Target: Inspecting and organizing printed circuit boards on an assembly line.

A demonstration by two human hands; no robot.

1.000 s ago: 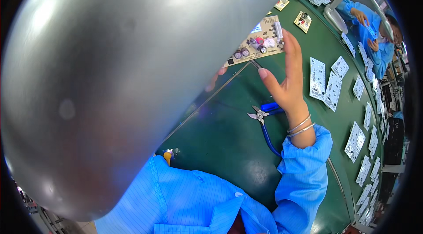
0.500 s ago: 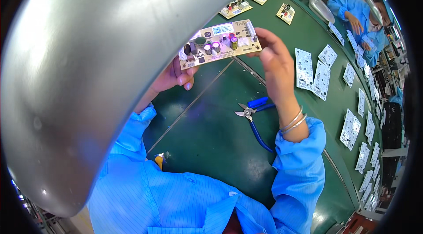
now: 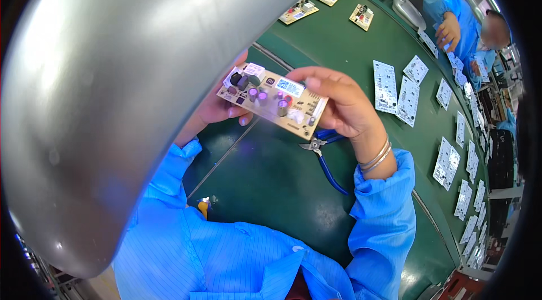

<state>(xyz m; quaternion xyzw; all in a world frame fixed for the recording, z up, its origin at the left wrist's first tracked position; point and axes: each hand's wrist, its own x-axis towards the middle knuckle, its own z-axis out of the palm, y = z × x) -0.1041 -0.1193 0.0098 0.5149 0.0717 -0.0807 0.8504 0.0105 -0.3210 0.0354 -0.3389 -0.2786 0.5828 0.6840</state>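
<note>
Between my two hands is a tan circuit board [image 3: 272,113], component side up, with capacitors, a white label and a white connector at its right end. My left hand [image 3: 217,109] grips its left end, partly hidden by the large grey lamp hood [image 3: 130,74]. At the right end, my right hand [image 3: 341,99] holds the edge, fingers curled over the far side. The board tilts down to the right. Below it on the green bench lies a pair of blue-handled side cutters [image 3: 323,156], its upper part partly covered by the board and hand.
Finished-looking tan boards [image 3: 361,17] lie at the far side. Several white boards [image 3: 385,86] spread along the right of the green bench [image 3: 271,187]. A small yellow-handled item [image 3: 203,207] sits near my sleeve. A co-worker [image 3: 460,29] in blue works at the far right.
The circuit board has come nearer and turned, its right end swinging down toward me. My right hand has shifted down with it, its fingers now over the far edge.
</note>
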